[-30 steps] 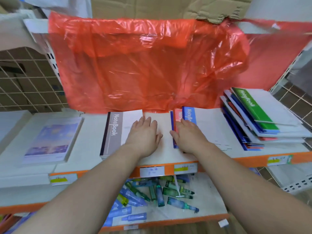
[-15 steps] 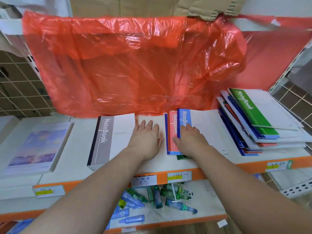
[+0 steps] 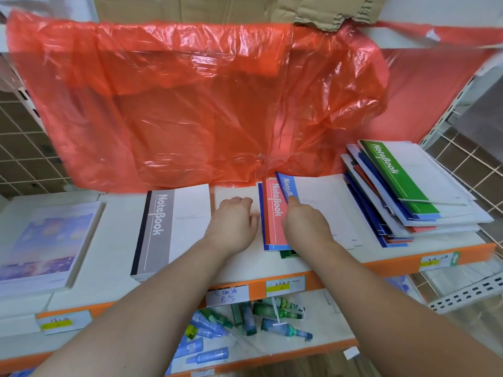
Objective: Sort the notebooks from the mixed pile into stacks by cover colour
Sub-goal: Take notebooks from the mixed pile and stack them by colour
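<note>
The right hand [image 3: 304, 224] pinches the spine edge, likely the firmest hold, of the light, floppy blue notebook [image 3: 287, 185] lying on the red notebook [image 3: 273, 210] on the shelf [image 3: 119, 240]; the left hand [image 3: 232, 224] curls its fingers [image 3: 239, 201] empty.

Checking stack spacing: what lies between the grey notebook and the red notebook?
In the head view, only the left hand, resting on the white shelf.

Red plastic sheet [image 3: 190, 104] hangs above; small bottles [image 3: 283, 328] litter the lower shelf [image 3: 332, 327].
</note>
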Action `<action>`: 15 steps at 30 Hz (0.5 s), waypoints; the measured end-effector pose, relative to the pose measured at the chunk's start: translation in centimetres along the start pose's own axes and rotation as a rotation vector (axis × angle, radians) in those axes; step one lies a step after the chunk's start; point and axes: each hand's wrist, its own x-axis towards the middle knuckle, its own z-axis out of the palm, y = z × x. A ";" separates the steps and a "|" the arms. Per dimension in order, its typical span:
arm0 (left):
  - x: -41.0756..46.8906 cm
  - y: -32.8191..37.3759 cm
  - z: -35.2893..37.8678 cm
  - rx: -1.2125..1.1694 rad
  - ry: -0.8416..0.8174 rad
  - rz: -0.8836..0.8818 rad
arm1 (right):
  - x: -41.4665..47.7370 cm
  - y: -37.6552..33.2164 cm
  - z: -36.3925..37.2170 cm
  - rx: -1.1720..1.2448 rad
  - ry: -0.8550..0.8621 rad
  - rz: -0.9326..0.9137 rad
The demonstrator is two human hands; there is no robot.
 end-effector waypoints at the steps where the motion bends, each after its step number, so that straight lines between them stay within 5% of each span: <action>1: 0.2 0.4 -0.1 -0.147 0.027 -0.076 | -0.3 -0.1 -0.4 0.033 0.025 -0.002; 4: 1.0 1.8 -0.1 -0.736 0.019 -0.370 | -1.7 -0.8 -1.4 0.127 0.092 -0.082; 7: 1.2 2.7 -0.2 -1.219 -0.163 -0.537 | -3.3 -1.6 -1.9 0.227 0.102 -0.247; 11: 1.0 2.7 0.1 -1.132 -0.096 -0.574 | -4.2 -1.3 -1.3 0.314 0.000 -0.372; 15: 0.7 1.2 -1.4 -0.875 -0.024 -0.543 | -2.7 0.2 0.1 0.330 0.028 -0.204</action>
